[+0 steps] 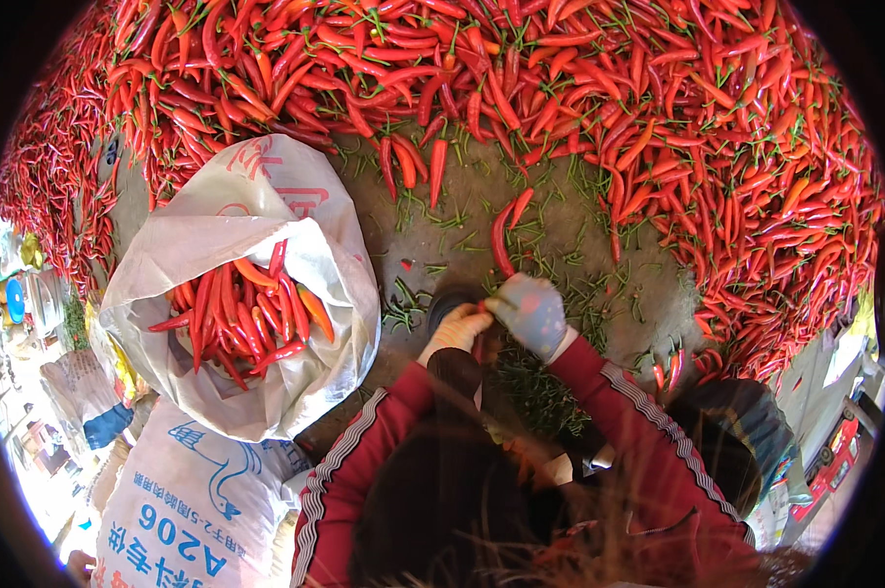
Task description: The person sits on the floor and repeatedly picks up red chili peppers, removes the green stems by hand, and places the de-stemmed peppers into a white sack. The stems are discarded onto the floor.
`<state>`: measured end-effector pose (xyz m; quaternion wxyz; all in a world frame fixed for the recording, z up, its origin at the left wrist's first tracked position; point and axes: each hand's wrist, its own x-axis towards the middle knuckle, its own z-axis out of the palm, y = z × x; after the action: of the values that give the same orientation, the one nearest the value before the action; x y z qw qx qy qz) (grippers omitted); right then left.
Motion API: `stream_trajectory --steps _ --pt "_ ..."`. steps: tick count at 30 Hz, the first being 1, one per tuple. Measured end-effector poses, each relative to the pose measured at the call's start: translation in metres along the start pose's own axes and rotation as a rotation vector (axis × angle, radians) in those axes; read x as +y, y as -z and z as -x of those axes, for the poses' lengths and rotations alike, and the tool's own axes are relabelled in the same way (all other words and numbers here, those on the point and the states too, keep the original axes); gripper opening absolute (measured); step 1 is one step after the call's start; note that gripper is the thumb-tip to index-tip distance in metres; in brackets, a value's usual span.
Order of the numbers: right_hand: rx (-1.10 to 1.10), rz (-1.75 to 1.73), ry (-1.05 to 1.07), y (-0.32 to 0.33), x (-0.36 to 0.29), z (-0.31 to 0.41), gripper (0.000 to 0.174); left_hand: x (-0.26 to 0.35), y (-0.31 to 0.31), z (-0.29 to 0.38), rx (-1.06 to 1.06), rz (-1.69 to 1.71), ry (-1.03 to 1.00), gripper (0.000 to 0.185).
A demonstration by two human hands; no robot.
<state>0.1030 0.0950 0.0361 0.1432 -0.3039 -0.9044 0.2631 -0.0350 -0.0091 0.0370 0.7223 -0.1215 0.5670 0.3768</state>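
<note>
My left hand [458,328], in a pale glove with orange tints, and my right hand [530,312], in a grey-blue glove with pink spots, meet over the floor. A red chilli pepper [481,306] shows between their fingertips; which hand bears it is partly hidden. Just above the right hand a curved red chilli [500,239] extends from its fingers, with a smaller chilli [521,207] beside it. To the left, an open white woven sack [332,272] holds many red chillies [225,309]. Cut-off green stems [585,294] lie scattered around and below the hands.
A large heap of red chillies [442,66] curves across the top and right over the concrete floor [479,165]. A filled white sack with blue printing [185,485] lies at lower left. A dark shoe tip [442,305] shows behind my left hand. A red vehicle [835,470] is at far right.
</note>
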Motion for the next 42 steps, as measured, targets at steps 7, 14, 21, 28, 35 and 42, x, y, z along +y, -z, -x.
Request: stream_trajectory --steps 7,14,21,28,35,42 --pt "-0.183 0.260 -0.375 0.001 0.030 -0.008 0.037 0.037 0.018 0.009 0.172 0.045 -0.104 0.016" --pt "-0.317 0.215 -0.296 -0.003 0.002 -0.007 0.026 0.034 0.000 -0.009 0.155 0.042 -0.279 0.031" --pt "-0.358 -0.095 -0.182 0.018 -0.027 0.007 0.026 0.030 -0.005 -0.011 0.157 -0.032 -0.319 0.019" --pt "-0.783 -0.265 0.357 0.026 -0.030 -0.028 0.017 0.049 0.032 0.003 -0.223 0.179 -0.161 0.033" --pt "-0.351 0.106 -0.132 0.014 0.011 -0.126 0.049 0.063 0.056 0.007 -0.193 0.234 -0.293 0.028" --pt "-0.234 0.121 -0.378 -0.048 0.053 -0.223 0.049 0.050 0.062 0.021 -0.170 0.177 -0.207 0.029"
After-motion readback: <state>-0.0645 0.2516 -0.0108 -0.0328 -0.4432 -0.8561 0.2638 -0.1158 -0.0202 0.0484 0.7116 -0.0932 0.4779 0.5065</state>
